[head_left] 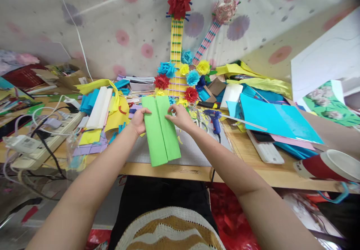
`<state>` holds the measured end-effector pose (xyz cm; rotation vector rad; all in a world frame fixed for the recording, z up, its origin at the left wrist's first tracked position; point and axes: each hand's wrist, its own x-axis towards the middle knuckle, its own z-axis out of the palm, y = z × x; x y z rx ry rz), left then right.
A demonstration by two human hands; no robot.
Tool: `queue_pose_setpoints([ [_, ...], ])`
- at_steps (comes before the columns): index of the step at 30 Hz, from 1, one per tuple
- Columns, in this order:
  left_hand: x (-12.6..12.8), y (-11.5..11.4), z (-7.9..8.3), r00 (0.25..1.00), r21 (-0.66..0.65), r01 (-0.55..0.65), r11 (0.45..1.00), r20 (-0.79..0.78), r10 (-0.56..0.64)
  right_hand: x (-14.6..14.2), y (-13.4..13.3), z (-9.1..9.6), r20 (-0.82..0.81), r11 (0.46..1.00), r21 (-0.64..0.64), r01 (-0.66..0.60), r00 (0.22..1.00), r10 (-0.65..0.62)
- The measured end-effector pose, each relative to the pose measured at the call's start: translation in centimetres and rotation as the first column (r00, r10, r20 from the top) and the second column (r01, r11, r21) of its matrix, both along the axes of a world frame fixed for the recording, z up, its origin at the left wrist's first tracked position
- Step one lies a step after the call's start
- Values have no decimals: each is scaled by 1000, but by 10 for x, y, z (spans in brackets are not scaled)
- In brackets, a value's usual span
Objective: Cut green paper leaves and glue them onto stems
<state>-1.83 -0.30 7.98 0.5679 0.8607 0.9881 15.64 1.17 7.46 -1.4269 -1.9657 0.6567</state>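
A bright green sheet of crepe paper (157, 137), with a seam down its middle dividing it into two long panels, is tilted above the front edge of the table. My left hand (138, 121) grips its left edge near the top, thumb on the front and the other fingers mostly hidden behind. On the upper right part of the same paper, my right hand (180, 117) closes its thumb and fingers in a pinch. Beneath lies a grey cutting mat (194, 156). Just right of my right hand rests a blue glue gun (215, 120).
Behind stands a yellow paper guitar (176, 47) with paper flowers, beside a pink one (206, 43). A power strip (47, 141) with tangled cables lies left. At right are a blue folder (278, 116), a white phone-sized box (266, 148) and a paper cup (330, 165) near the edge.
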Motion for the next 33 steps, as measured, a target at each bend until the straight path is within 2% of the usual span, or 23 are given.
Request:
queue_pose_setpoints([
  [1, 0, 0, 0, 1000, 5, 6, 1000, 0, -6, 0, 1, -3, -64, 999, -17, 35, 997, -36],
  [3, 0, -1, 0, 1000, 5, 11, 1000, -5, -11, 0, 1, -6, -212, 984, -176, 38, 974, -75],
  [5, 0, -1, 1, 1000, -10, 15, 1000, -20, -15, 1, 0, -7, -332, 931, -363, -37, 939, -92],
  [8, 0, -1, 4, 998, -41, 16, 999, -56, -18, 5, -1, -7, -464, 861, -489, -136, 877, -125],
  [11, -2, 0, 8, 996, -51, -9, 999, -92, 4, 10, 1, -8, -565, 827, -521, -210, 811, -150],
  [15, -2, 2, 15, 982, -64, -71, 995, -178, 58, 10, 3, -10, -663, 811, -505, -295, 735, -145],
  [18, 2, 4, 20, 965, -70, -99, 993, -249, 79, 7, -3, -7, -705, 785, -475, -398, 706, -69],
  [22, 12, 4, 21, 939, -51, -114, 992, -332, 90, -1, -20, 0, -694, 741, -452, -496, 718, 57],
  [25, 19, 2, 21, 937, -6, -72, 997, -343, 65, -8, -29, 0, -630, 772, -432, -465, 768, 110],
  [28, 19, -1, 23, 941, 37, -17, 999, -338, 29, -13, -27, -7, -563, 823, -436, -365, 824, 68],
  [30, 15, -4, 28, 945, 21, 13, 1000, -326, -5, -12, -21, -13, -568, 819, -473, -324, 823, -2],
  [33, 5, -7, 34, 953, -6, 23, 1000, -301, -24, -4, -12, -17, -625, 789, -527, -316, 773, -107],
])
